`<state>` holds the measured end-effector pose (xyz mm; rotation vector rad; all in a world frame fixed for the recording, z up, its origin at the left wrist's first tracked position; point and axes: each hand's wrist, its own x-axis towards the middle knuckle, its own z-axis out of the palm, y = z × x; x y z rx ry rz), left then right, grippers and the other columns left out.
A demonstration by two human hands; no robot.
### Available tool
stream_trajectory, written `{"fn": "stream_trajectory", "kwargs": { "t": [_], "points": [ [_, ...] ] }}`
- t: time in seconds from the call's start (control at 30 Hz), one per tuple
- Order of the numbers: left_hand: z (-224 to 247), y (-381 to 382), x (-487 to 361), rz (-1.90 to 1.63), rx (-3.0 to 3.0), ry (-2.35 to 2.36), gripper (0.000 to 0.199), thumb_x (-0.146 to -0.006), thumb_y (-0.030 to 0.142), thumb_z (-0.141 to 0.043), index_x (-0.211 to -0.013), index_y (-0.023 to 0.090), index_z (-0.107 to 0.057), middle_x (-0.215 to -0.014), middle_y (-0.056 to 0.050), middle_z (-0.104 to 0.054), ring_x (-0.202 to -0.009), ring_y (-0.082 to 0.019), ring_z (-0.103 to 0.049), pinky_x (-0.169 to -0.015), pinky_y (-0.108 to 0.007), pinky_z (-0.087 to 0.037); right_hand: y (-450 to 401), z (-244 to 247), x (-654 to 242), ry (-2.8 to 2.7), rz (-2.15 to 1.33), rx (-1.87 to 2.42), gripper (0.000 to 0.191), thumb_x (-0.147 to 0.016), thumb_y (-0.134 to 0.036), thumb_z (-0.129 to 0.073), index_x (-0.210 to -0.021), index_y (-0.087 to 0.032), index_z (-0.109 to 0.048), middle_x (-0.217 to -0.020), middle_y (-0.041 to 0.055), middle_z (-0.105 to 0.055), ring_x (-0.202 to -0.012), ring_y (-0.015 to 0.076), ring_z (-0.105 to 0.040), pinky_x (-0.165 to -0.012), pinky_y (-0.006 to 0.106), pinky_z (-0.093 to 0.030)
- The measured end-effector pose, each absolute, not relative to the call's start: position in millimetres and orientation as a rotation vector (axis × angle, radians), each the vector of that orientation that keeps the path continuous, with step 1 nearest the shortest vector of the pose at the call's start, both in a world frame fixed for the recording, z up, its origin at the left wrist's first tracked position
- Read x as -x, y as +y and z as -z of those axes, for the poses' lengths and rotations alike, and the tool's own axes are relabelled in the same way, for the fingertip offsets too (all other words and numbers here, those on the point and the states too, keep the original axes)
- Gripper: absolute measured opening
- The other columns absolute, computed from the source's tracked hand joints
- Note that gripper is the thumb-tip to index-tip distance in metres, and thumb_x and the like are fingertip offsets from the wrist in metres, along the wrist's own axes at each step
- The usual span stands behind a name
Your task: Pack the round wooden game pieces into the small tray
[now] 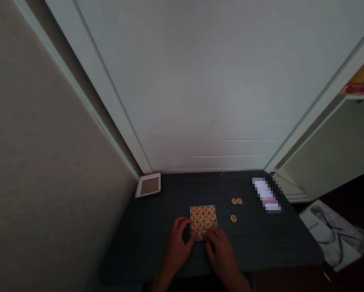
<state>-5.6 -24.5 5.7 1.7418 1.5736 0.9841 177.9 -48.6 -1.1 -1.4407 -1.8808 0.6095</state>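
A small square box (217,217) lies on the dark table, filled with rows of round wooden Chinese chess pieces (200,217) with red characters. At its left side is my left hand (178,243), fingers and thumb apart, the tips touching the box's edge and lower left corner. My right hand (221,248) covers the lower right corner with curled fingers, its fingertips beside a bottom-row piece (201,234). What lies under those fingers is hidden. To the right of the box, two loose pieces (236,201) lie side by side, with a single piece (233,218) nearer me.
A shallow open tray or lid (149,186) sits at the table's (176,190) back left. A blurred-out white item (266,195) lies at the back right. A white panel (200,81) rises behind the table, a wall (48,162) stands left, and a white bag (334,235) is at right.
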Motion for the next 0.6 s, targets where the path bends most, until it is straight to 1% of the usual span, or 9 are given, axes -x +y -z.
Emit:
{"fn": "stream_trajectory", "kwargs": {
  "t": [0.17,0.23,0.3,0.4,0.43,0.53,0.6],
  "points": [
    [-6,-23,-1,-0.981,-1.741,1.628,0.037,-0.088,0.034,-0.06,-0.124,0.027,-0.059,-0.132,-0.007,-0.054,-0.101,-0.021,-0.066,-0.093,-0.039,-0.055,-49,-2,-180,-1.915,-0.646,1.4,0.041,-0.084,-0.003,-0.049,-0.105,-0.028,-0.073,-0.105,0.0039,-0.074,-0.101,0.0241,-0.067,-0.096,0.042,-0.05],
    [-6,-23,-3,-0.955,-1.744,1.655,0.039,-0.088,0.034,-0.061,-0.126,0.028,-0.058,-0.137,-0.007,-0.051,-0.106,-0.022,-0.065,-0.095,-0.04,-0.054,-48,-1,-186,-1.916,-0.651,1.389,0.039,-0.084,-0.004,-0.05,-0.106,-0.028,-0.073,-0.104,0.0036,-0.075,-0.1,0.0239,-0.067,-0.1,0.044,-0.048],
    [-5,-22,-4,-0.927,-1.761,1.67,0.041,-0.088,0.035,-0.061,-0.128,0.028,-0.057,-0.14,-0.007,-0.049,-0.111,-0.024,-0.063,-0.098,-0.042,-0.053,-45,0,-196,-1.883,-0.623,1.404,0.036,-0.086,-0.008,-0.05,-0.106,-0.027,-0.072,-0.103,0.0046,-0.074,-0.099,0.0241,-0.067,-0.099,0.044,-0.049],
    [-4,-22,-5,-0.899,-1.788,1.677,0.043,-0.087,0.035,-0.062,-0.129,0.028,-0.057,-0.142,-0.007,-0.048,-0.117,-0.026,-0.061,-0.099,-0.042,-0.052,-36,4,-220,-1.794,-0.526,1.469,0.028,-0.091,-0.016,-0.05,-0.106,-0.026,-0.072,-0.102,0.0072,-0.073,-0.099,0.0248,-0.067,-0.093,0.042,-0.053],
    [-4,-21,-4,-0.888,-1.79,1.679,0.043,-0.087,0.035,-0.062,-0.129,0.028,-0.057,-0.142,-0.007,-0.048,-0.117,-0.026,-0.061,-0.099,-0.042,-0.052,-33,5,-230,-1.764,-0.48,1.497,0.026,-0.092,-0.019,-0.051,-0.107,-0.026,-0.071,-0.103,0.0078,-0.072,-0.1,0.0252,-0.066,-0.094,0.042,-0.052],
    [-5,-21,-3,-0.866,-1.773,1.684,0.042,-0.088,0.037,-0.061,-0.129,0.029,-0.057,-0.143,-0.007,-0.048,-0.112,-0.025,-0.063,-0.097,-0.042,-0.053,-21,11,-257,-1.664,-0.376,1.597,0.024,-0.094,-0.031,-0.053,-0.11,-0.024,-0.07,-0.103,0.0098,-0.071,-0.1,0.0267,-0.065,-0.094,0.044,-0.052],
    [-6,-20,-2,-0.873,-1.753,1.675,0.041,-0.088,0.039,-0.061,-0.128,0.029,-0.058,-0.142,-0.007,-0.049,-0.107,-0.024,-0.065,-0.095,-0.042,-0.054,-16,15,-270,-1.64,-0.359,1.639,0.027,-0.093,-0.039,-0.057,-0.111,-0.023,-0.069,-0.103,0.0105,-0.071,-0.098,0.0271,-0.065,-0.093,0.044,-0.052]
  ]
}}
